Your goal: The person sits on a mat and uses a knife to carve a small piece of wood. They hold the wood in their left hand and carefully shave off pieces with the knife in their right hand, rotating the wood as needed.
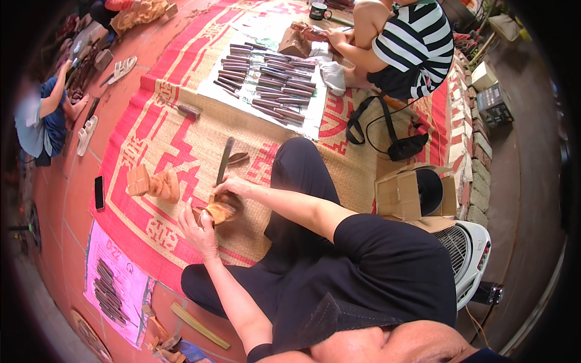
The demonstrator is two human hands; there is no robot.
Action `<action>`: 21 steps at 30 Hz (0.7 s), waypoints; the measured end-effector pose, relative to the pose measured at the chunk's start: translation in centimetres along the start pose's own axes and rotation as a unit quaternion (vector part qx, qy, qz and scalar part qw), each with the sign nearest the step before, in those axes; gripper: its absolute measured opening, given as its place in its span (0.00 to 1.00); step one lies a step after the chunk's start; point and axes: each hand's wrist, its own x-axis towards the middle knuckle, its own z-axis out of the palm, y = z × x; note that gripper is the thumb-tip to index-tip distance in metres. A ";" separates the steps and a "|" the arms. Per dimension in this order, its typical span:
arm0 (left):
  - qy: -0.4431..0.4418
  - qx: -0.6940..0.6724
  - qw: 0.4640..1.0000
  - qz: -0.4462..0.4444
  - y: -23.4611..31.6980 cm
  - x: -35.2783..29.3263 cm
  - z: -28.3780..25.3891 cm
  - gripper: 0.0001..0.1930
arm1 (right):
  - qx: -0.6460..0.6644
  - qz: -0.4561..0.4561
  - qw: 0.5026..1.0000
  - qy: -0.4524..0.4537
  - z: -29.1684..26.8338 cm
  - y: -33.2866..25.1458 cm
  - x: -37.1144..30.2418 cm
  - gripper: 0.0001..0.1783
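Note:
My left hand (198, 227) is closed around the near-left side of a small carved wooden piece (221, 211), light orange-brown, held low over the mat in front of my folded legs. My right hand (231, 186) grips a long, flat, dark file-like tool (225, 158) at the piece's far side. Most of the tool sticks out away from me, past my fingers; its other end is hidden by the hand. Another carved wooden figure (163, 184) with a square block base (138, 180) lies on the mat to the left.
A red-and-tan woven mat (242, 242) lies under me. Rows of dark-handled tools (284, 85) rest on a white sheet ahead, more on a pink sheet (136, 290) at left. A phone (99, 192), black bag (408, 142), cardboard box (396, 193) and two people surround me.

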 end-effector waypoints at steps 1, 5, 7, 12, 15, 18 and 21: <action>0.002 -0.006 1.000 0.009 0.0 0.0 0.1 0.24 | 0.007 -0.003 1.000 0.001 -0.1 0.2 0.1 0.09; 0.007 -0.018 1.000 0.023 -0.2 0.0 0.2 0.25 | 0.061 0.072 0.994 0.051 -0.6 -0.1 0.2 0.10; 0.004 -0.022 1.000 0.016 -0.4 0.0 0.2 0.25 | 0.074 0.078 0.991 0.082 -0.3 -0.6 -0.3 0.11; -0.004 -0.015 1.000 0.012 -0.4 -0.1 0.3 0.25 | 0.059 0.034 0.997 0.040 -0.1 -0.6 0.2 0.11; -0.009 0.005 1.000 0.020 -0.1 0.2 0.4 0.26 | 0.027 0.024 0.999 0.030 0.2 -0.1 0.5 0.09; -0.015 0.012 1.000 0.003 0.4 0.2 0.2 0.24 | 0.075 0.055 0.989 0.115 0.0 -0.7 0.8 0.09; -0.025 -0.004 1.000 -0.012 0.6 0.2 -0.3 0.25 | 0.082 0.092 0.985 0.124 0.4 -2.5 0.1 0.10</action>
